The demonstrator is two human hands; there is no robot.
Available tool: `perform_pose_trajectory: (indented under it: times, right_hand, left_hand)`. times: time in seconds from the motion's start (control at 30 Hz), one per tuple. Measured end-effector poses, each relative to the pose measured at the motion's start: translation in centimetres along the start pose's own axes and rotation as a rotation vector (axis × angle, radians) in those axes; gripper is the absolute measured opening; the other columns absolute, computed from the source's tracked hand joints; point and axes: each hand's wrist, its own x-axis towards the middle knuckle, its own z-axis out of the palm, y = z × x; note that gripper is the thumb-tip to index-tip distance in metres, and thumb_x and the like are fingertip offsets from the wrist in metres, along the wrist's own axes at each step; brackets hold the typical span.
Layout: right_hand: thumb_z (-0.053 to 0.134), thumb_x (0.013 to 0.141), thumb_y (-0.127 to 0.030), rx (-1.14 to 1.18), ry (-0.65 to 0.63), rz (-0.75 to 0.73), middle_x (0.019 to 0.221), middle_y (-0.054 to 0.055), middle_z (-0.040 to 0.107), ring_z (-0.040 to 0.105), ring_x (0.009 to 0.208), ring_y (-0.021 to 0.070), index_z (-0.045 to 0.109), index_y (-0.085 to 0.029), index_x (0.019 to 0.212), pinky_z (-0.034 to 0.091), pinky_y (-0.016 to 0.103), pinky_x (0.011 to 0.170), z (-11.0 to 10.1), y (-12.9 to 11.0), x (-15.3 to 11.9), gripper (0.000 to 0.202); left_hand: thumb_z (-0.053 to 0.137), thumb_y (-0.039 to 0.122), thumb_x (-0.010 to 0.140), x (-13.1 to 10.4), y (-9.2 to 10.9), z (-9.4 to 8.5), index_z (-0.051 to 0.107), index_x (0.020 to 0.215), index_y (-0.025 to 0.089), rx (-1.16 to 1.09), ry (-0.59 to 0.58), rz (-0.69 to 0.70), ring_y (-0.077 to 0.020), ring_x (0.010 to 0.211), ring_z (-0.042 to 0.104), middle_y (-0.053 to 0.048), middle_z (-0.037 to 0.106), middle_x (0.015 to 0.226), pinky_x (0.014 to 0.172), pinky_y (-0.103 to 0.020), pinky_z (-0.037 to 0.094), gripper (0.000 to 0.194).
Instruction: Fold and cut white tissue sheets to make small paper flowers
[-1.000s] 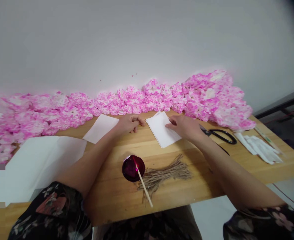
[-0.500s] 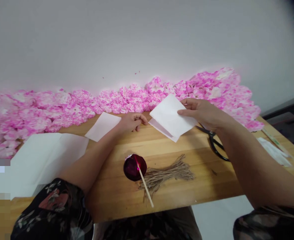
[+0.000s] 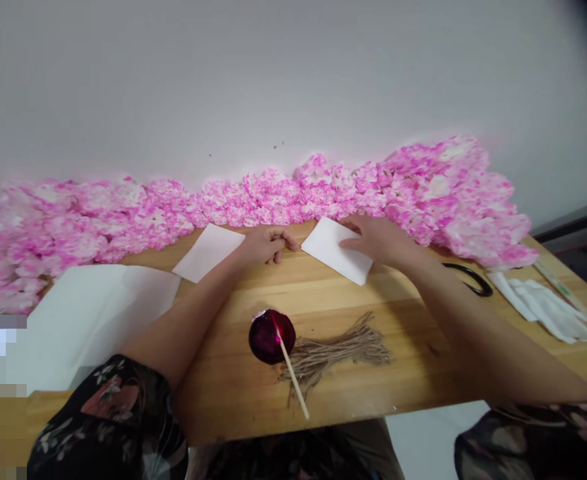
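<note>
My right hand [image 3: 373,239] has its thumb on top of a white square of paper [image 3: 337,252], its fingers at the far edge, low over the wooden table. My left hand [image 3: 269,245] rests to the left of that paper with its fingers curled loosely; whether anything small is between them cannot be made out. Partly behind my left forearm lies another white piece of paper [image 3: 208,253]. Nearer me stands a dark red round dish [image 3: 272,335] with a pale stick [image 3: 296,383] leaning out of it, beside a bundle of thin brown twigs [image 3: 338,350].
Pink and white flowers [image 3: 273,197] line the table's back edge by the wall. Large white sheets [image 3: 88,320] lie at the left. Black scissor handles [image 3: 476,279] show beyond my right forearm, near white gloves [image 3: 548,308] and a ruler [image 3: 563,290].
My right hand has lowered the paper toward the table, and its two layers now lie together. The black handles now show farther right. My left hand has barely moved.
</note>
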Motion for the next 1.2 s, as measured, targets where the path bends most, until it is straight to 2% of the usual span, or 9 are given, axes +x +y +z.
perform_pose_trajectory:
  times: [0.17, 0.27, 0.37, 0.43, 0.5, 0.6, 0.73, 0.87, 1.2]
  right_hand:
    - [0.06, 0.081, -0.041, -0.091, -0.081, 0.07, 0.111, 0.01, 0.072, 0.066, 0.093, 0.0283, 0.066, -0.021, 0.118, 0.042, 0.033, 0.068, 0.1, 0.2, 0.4, 0.043]
    - [0.059, 0.08, -0.035, 0.043, -0.068, -0.024, 0.104, 0.007, 0.073, 0.066, 0.087, 0.025, 0.067, -0.022, 0.114, 0.043, 0.03, 0.067, 0.1, -0.1, -0.1, 0.037]
    - [0.058, 0.08, -0.031, 0.131, -0.009, -0.144, 0.097, 0.006, 0.072, 0.064, 0.082, 0.0222, 0.067, -0.02, 0.103, 0.041, 0.029, 0.065, -0.3, -1.7, -1.3, 0.027]
    - [0.057, 0.08, -0.03, 0.116, 0.041, -0.215, 0.089, 0.004, 0.071, 0.062, 0.077, 0.0202, 0.065, -0.02, 0.095, 0.037, 0.028, 0.061, -1.0, -3.1, -2.1, 0.02]
    - [0.057, 0.08, -0.028, 0.106, 0.089, -0.267, 0.082, 0.002, 0.069, 0.06, 0.072, 0.0183, 0.064, -0.02, 0.092, 0.035, 0.027, 0.059, -1.7, -4.5, -2.6, 0.016]
    - [0.059, 0.08, -0.027, 0.209, 0.13, -0.356, 0.084, 0.002, 0.069, 0.06, 0.074, 0.0182, 0.064, -0.021, 0.094, 0.038, 0.028, 0.062, -2.3, -5.5, -2.8, 0.016]
    - [0.07, 0.077, -0.036, 0.685, 0.151, -0.368, 0.117, 0.005, 0.068, 0.062, 0.102, 0.0235, 0.062, -0.027, 0.121, 0.049, 0.033, 0.079, -1.3, -4.1, -2.0, 0.046]
    - [0.071, 0.076, -0.041, 1.071, 0.012, -0.351, 0.12, 0.004, 0.069, 0.063, 0.106, 0.0242, 0.062, -0.028, 0.123, 0.05, 0.039, 0.09, 1.1, -2.5, -1.1, 0.049]
    - [0.062, 0.084, -0.039, 0.83, -0.051, -0.311, 0.106, 0.004, 0.07, 0.063, 0.092, 0.0209, 0.066, -0.023, 0.114, 0.05, 0.034, 0.08, 4.2, -2.5, -1.4, 0.035]
  left_hand:
    - [0.048, 0.011, 0.077, -0.1, -0.3, -0.2, 0.068, 0.088, 0.013, 0.0, 0.019, 0.039, -0.0063, 0.054, 0.057, -0.007, 0.074, 0.091, 0.047, -0.018, 0.041, 0.022]
    - [0.058, 0.02, 0.079, 0.0, -0.3, -0.4, 0.069, 0.101, 0.014, 0.023, 0.087, 0.177, -0.0141, 0.083, 0.066, -0.01, 0.073, 0.105, 0.068, -0.024, 0.051, 0.025]
    - [0.073, 0.029, 0.073, -0.2, 0.3, -0.4, 0.058, 0.129, 0.019, 0.024, 0.155, 0.304, -0.0238, 0.117, 0.058, -0.013, 0.061, 0.132, 0.095, -0.036, 0.048, 0.059]
    - [0.081, 0.033, 0.066, -0.6, 1.0, -0.2, 0.048, 0.141, 0.023, -0.006, 0.098, 0.323, -0.0282, 0.125, 0.053, -0.014, 0.054, 0.141, 0.099, -0.039, 0.046, 0.083]
    - [0.085, 0.035, 0.061, -1.0, 1.5, 0.2, 0.049, 0.141, 0.023, -0.031, 0.026, 0.304, -0.0304, 0.123, 0.055, -0.013, 0.057, 0.137, 0.097, -0.04, 0.047, 0.088]
    - [0.081, 0.042, 0.067, -1.5, 1.8, 0.9, 0.069, 0.113, 0.014, -0.101, 0.074, 0.207, -0.03, 0.106, 0.064, -0.013, 0.071, 0.112, 0.091, -0.04, 0.05, 0.056]
    - [0.078, 0.041, 0.071, -1.9, 1.5, 1.4, 0.073, 0.102, 0.011, -0.388, 0.197, 0.173, -0.0268, 0.099, 0.067, -0.012, 0.074, 0.104, 0.09, -0.04, 0.051, 0.043]
    - [0.082, 0.039, 0.067, -2.2, 1.2, 1.5, 0.071, 0.105, 0.012, -0.543, 0.256, 0.156, -0.0271, 0.1, 0.068, -0.012, 0.074, 0.108, 0.093, -0.041, 0.051, 0.048]
    - [0.079, 0.036, 0.07, -2.5, -0.6, 1.0, 0.072, 0.102, 0.015, -0.233, 0.251, 0.104, -0.0177, 0.082, 0.065, -0.006, 0.073, 0.092, 0.077, -0.03, 0.051, 0.039]
